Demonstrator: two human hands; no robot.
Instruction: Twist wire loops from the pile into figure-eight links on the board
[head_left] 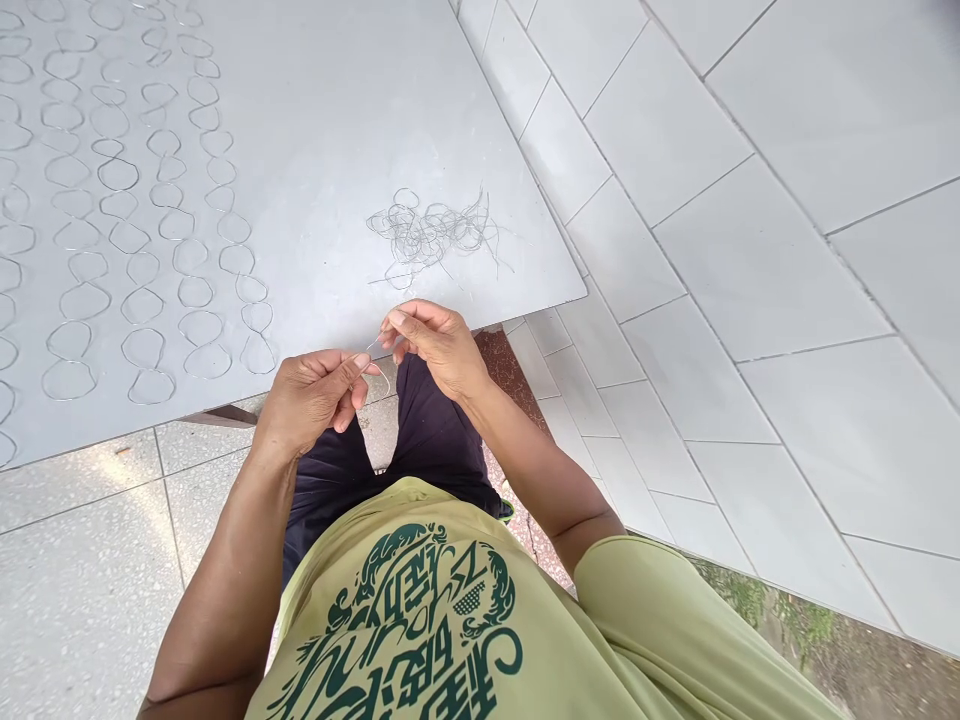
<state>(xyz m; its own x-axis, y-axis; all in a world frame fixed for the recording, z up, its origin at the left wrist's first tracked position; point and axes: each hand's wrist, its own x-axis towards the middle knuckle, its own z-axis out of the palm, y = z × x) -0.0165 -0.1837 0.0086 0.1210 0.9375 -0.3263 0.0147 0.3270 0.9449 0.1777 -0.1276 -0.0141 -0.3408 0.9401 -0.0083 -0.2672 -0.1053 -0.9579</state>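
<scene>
A thin wire (388,381) runs between my two hands just off the table's front edge, part of it curving in a loop. My left hand (319,390) pinches it between thumb and fingers. Close by, my right hand (431,345) has thumb and fingertips closed on the wire's other part. A tangled pile of loose wires (439,232) lies on the table beyond my right hand. To the left, wire figure-eights (152,365) lie in several rows. My fingers hide parts of the held wire.
The grey tabletop (322,150) ends at an edge right in front of my body. A white tiled wall (660,250) stands along the right side. Below are my dark trousers (442,415) and a speckled tile floor (97,540).
</scene>
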